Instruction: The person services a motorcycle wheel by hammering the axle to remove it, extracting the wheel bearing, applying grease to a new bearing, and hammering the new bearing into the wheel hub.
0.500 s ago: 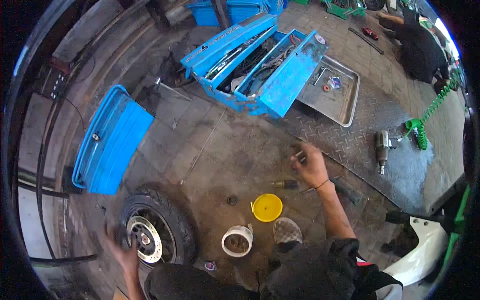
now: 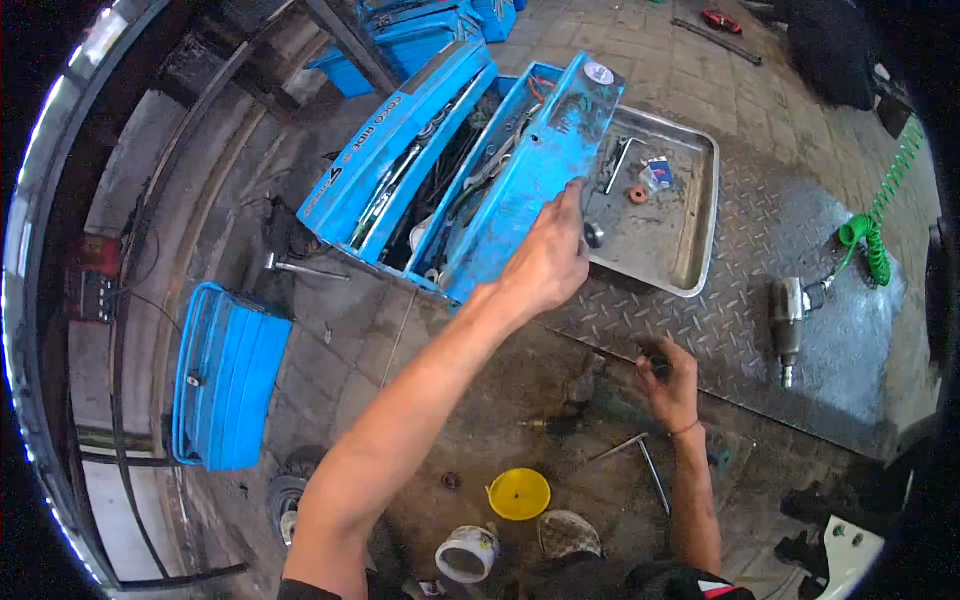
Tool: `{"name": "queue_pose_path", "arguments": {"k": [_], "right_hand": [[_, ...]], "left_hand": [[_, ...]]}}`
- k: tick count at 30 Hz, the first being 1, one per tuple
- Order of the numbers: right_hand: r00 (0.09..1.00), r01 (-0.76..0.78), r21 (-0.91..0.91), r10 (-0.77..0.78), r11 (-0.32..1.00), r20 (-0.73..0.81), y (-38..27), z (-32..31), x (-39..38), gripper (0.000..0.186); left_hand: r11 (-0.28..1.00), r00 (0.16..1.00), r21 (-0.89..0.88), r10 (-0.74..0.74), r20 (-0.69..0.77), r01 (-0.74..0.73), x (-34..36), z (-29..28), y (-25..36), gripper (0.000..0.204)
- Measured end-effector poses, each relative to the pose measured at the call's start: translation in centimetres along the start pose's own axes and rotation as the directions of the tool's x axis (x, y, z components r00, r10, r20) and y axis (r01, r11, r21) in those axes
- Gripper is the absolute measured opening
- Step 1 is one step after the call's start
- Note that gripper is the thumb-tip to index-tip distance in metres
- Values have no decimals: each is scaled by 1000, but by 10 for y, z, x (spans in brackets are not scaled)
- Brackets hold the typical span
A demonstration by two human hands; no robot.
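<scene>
My left hand reaches across the front of the open blue toolbox, beside the steel tray. A small round metal piece shows between its thumb and fingers. Closer to me, my right hand is over the floor, its fingers curled round something small and dark that I cannot make out. Below it lies a T-shaped metal wrench. Inside the tray are a bent metal key, a reddish ring and a small packet. Wrenches and other tools fill the toolbox.
A white tub and a yellow lid lie near me. My left arm mostly hides the wheel. A closed blue toolbox stands left. An air impact wrench with a green coiled hose lies right.
My left hand has swung from beside the wheel up to the open toolbox and tray. My right hand has shifted slightly right and nearer. The head view has moved, too.
</scene>
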State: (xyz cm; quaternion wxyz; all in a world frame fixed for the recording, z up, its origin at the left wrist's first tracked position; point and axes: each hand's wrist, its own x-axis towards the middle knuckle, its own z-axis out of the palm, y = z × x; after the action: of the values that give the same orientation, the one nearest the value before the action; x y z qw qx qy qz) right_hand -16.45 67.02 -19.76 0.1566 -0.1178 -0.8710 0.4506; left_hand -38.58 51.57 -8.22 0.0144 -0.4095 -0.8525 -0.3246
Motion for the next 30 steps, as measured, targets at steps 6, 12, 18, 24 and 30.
{"name": "queue_pose_path", "arguments": {"k": [6,12,18,24,30], "right_hand": [[976,-133,301,178,944,-127,-52,22,58,21],[891,414,201,-349,888,-291,-123,67,196,19],[887,455,-288,-403,843,225,-126,154,348,44],[892,453,-539,-364,710,269,-113,199,439,55],[924,359,-766,-319,534,211,-125,224,442,58]], "left_hand": [[982,980,78,-162,-113,171,27,-79,-79,55],[612,933,721,-333,-139,326,26,-173,-214,89],[545,745,601,-654,-133,585,16,-194,-290,129],[738,832,384,-499,-243,555,23,-174,-312,127],[748,851,412,-412,-325,520,22,-183,-321,123]]}}
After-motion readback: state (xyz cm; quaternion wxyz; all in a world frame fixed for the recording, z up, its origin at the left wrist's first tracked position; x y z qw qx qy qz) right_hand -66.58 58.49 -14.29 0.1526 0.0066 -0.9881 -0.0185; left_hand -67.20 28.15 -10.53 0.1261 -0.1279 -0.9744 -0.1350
